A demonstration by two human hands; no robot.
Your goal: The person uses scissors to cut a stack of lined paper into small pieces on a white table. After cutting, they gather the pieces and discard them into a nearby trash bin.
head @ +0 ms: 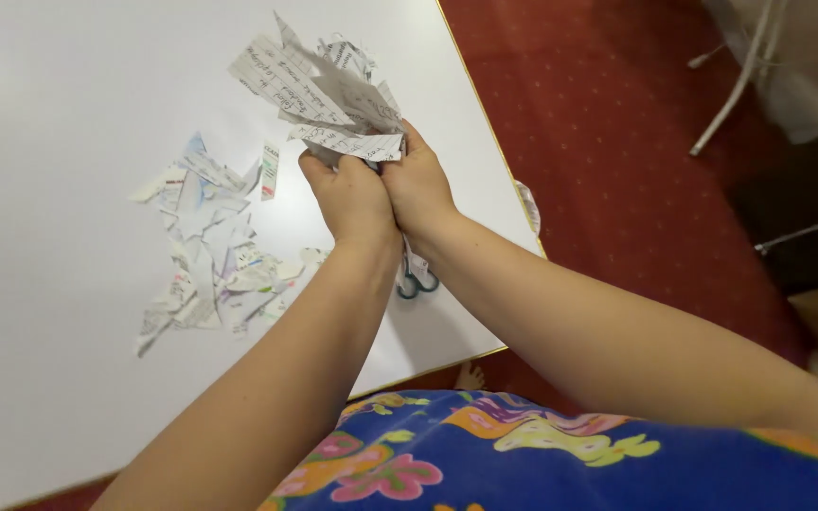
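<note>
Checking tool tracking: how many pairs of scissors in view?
1. The scissors lie on the white table, mostly hidden under the wrists; only the green handles show. Others could be hidden under the paper scraps.

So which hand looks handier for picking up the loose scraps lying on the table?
Probably the left hand: the scrap pile lies on its side of the white table, though both hands clutch the paper bunch.
</note>
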